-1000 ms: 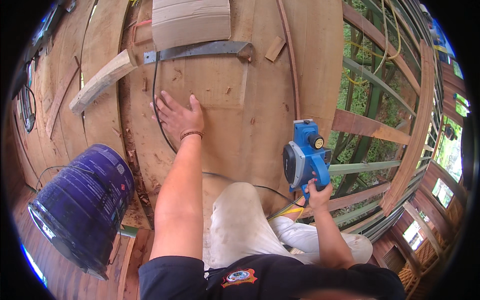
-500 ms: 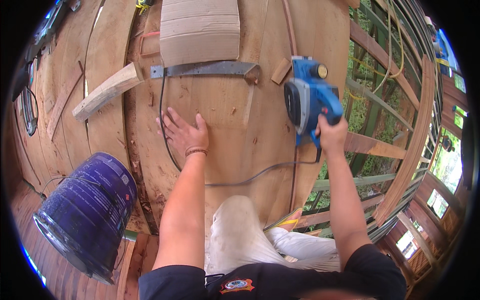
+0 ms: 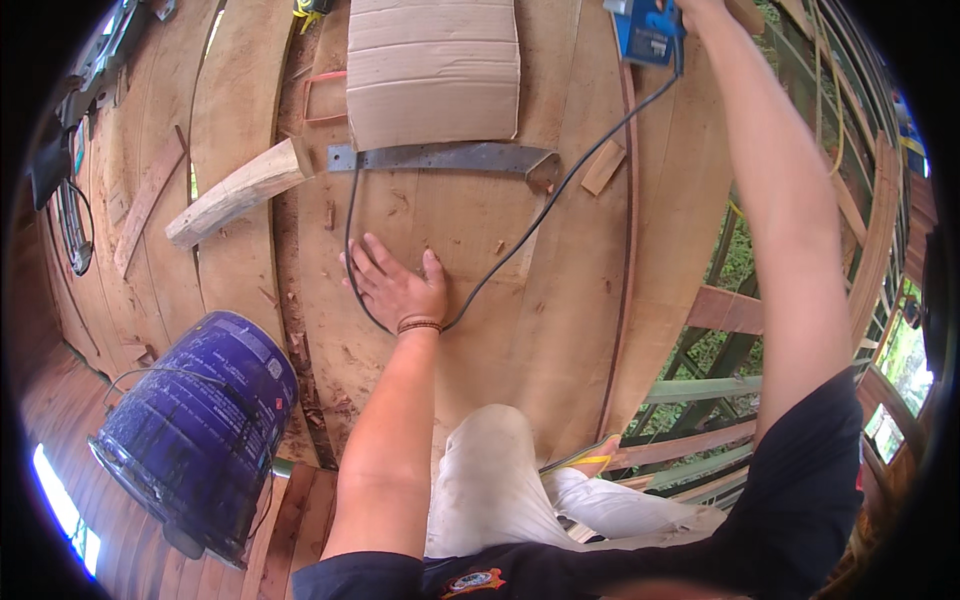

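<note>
My left hand (image 3: pixel 398 287) lies flat on the wooden boards (image 3: pixel 505 350), fingers spread, beside a black power cord (image 3: pixel 548 205) that runs under or around it. My right arm stretches up to the top edge, where my right hand (image 3: pixel 690 12) grips the blue electric planer (image 3: pixel 643 38), which is cut off by the frame. The planer is near a narrow dark strip (image 3: pixel 620 310) along the boards. A flat bent metal bar (image 3: pixel 440 157) lies ahead of my left hand, beside a sheet of cardboard (image 3: pixel 433 70).
A purple bucket (image 3: pixel 198 422) stands at the lower left. A weathered wood offcut (image 3: pixel 236 192), a small block (image 3: pixel 604 166) and a red rectangular loop (image 3: pixel 308 100) lie on the boards. Right of the boards is open framing (image 3: pixel 732 310) with greenery below. My knees are at the lower middle.
My right hand has moved the planer from beside my knee up and away to the top edge, pulling the cord with it. My left hand stays flat on the boards.
</note>
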Motion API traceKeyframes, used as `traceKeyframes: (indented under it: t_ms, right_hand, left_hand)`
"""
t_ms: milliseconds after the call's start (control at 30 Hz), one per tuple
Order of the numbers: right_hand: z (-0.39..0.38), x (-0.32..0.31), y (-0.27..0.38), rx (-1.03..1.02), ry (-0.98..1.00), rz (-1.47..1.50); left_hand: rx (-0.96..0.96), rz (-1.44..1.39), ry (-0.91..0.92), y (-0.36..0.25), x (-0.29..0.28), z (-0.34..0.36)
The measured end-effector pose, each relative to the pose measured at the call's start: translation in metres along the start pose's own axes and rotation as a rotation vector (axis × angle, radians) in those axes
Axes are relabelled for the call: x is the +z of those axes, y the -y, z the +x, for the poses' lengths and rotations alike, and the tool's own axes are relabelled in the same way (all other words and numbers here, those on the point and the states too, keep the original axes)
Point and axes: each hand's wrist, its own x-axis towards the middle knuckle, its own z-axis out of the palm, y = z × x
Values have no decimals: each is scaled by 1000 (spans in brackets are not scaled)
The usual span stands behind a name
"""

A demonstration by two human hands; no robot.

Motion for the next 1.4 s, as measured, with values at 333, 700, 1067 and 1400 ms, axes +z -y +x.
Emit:
traceKeyframes:
  t_ms: [333, 700, 1067, 1400]
  right_hand:
    - [-175, -68, -62, 41, 98, -144]
    - [-605, -171, -174, 486, -124, -47]
    - [-492, -144, -153, 366, -142, -52]
    - [-216, -65, -66, 144, -78, -87]
  left_hand:
    - [-5, -13, -1, -2, 1, 0]
    - [-21, -31, -35, -2, 5, -2]
    - [-37, -58, -5, 0, 7, -2]
    - [-23, -56, 46, -2, -4, 1]
